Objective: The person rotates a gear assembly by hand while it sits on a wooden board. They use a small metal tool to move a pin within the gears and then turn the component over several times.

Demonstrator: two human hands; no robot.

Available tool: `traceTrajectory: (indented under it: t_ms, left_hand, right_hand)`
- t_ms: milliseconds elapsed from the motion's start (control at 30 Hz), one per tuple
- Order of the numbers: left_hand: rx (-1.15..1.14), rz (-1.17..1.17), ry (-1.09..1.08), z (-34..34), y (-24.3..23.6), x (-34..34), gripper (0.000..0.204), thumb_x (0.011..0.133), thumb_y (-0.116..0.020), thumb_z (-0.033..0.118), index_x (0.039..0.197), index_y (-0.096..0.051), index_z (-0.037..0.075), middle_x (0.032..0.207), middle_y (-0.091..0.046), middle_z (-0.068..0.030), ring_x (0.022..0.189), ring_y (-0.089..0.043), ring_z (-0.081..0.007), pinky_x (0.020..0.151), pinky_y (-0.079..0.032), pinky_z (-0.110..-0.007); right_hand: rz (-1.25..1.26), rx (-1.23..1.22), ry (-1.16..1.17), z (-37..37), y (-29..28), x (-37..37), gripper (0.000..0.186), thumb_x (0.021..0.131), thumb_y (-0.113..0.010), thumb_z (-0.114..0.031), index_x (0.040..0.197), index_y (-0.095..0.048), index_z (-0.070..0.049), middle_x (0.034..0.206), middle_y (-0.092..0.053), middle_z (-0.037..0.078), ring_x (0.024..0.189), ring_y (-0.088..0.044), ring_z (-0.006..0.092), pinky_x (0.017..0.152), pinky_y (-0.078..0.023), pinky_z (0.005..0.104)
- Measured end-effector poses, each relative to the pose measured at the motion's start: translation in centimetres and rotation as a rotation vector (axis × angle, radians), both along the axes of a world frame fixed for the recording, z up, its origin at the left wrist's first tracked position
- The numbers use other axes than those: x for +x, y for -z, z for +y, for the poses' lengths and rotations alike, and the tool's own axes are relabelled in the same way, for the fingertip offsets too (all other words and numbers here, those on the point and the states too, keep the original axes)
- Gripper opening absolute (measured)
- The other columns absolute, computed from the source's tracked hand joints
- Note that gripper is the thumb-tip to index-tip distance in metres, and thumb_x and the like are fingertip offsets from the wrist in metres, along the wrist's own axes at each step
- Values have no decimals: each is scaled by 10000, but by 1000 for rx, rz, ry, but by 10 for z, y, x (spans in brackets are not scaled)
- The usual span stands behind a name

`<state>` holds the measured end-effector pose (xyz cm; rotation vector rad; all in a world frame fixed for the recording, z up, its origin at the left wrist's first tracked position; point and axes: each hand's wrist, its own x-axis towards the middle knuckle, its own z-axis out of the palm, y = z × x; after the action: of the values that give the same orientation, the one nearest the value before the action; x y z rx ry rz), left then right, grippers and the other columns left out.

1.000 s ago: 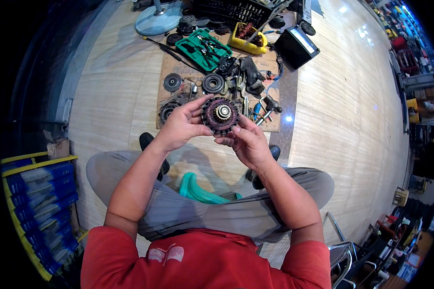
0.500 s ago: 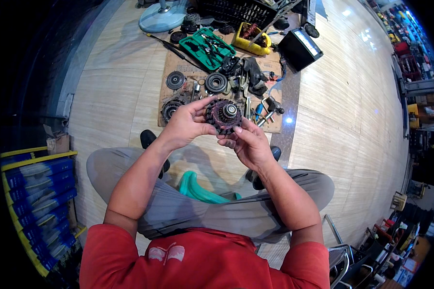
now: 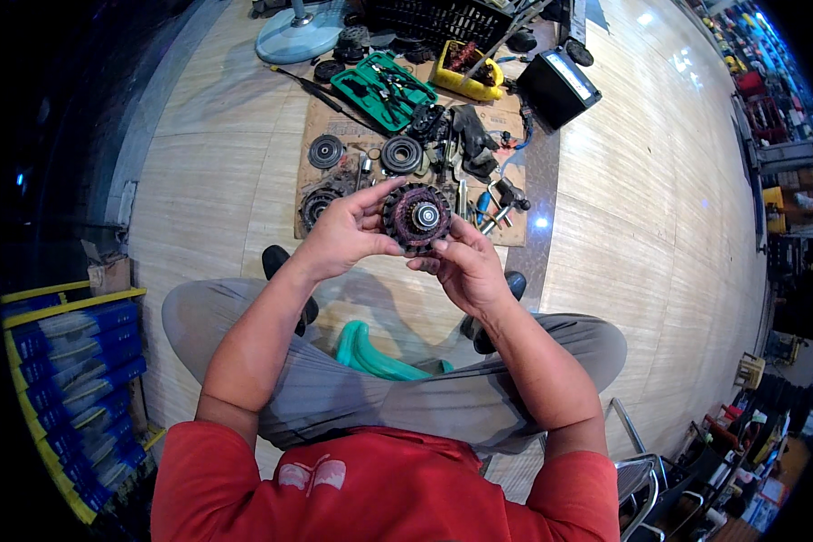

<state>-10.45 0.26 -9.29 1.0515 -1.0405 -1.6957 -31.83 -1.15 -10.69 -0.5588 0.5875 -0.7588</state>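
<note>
Both my hands grip a dark toothed round part [image 3: 406,208] with a purple-stained face and a silver hub. My left hand [image 3: 343,235] curls round its left side, and my right hand [image 3: 465,262] holds its lower right edge, thumb on the rim. Behind it, on a stained cardboard sheet [image 3: 515,235], lie a black pulley [image 3: 325,151], a black ring-shaped part [image 3: 401,155], a part-hidden dark housing [image 3: 314,206], a dark glove or rag [image 3: 472,140] and metal tools [image 3: 506,199].
Beyond are a green tool case [image 3: 361,77], yellow container [image 3: 447,72], black crate [image 3: 406,18], black battery-like box [image 3: 551,90] and pale round stand [image 3: 285,36]. Below my hands is a green stool [image 3: 370,361]. Yellow-framed blue bins [image 3: 77,361] are left, a metal chair [image 3: 641,479] lower right.
The held part has shifted slightly right since a second ago and tilted a little, tipping back toward face-up since half a second ago. Both hands keep their grip.
</note>
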Motion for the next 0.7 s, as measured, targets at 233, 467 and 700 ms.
traceTrajectory:
  t_ms: [233,467,700]
  left_hand:
    - [14,54,20,0,3,3,856,750,-694,-136,1500,-315,31,1325,-556,-106,1149,-575,-163,960,-498,-296]
    - [25,42,9,-1,8,3,804,780,-680,-113,1489,-323,10,1324,-559,-100,1161,-570,-161,968,-490,-295]
    - [51,75,6,-2,13,1,787,784,-684,-101,1481,-330,-6,1325,-559,-103,1162,-574,-169,964,-491,-296]
  right_hand:
    - [-23,16,-13,-2,-1,-3,456,906,-607,-154,1296,-471,38,1147,-632,150,954,-660,242,793,-564,353]
    - [-45,52,-10,-1,4,-2,395,939,-562,-138,1285,-480,34,1131,-636,146,910,-669,234,773,-568,346]
    - [-40,58,-14,-1,5,-4,353,950,-559,-143,1252,-511,32,1105,-645,131,879,-671,218,754,-571,338]
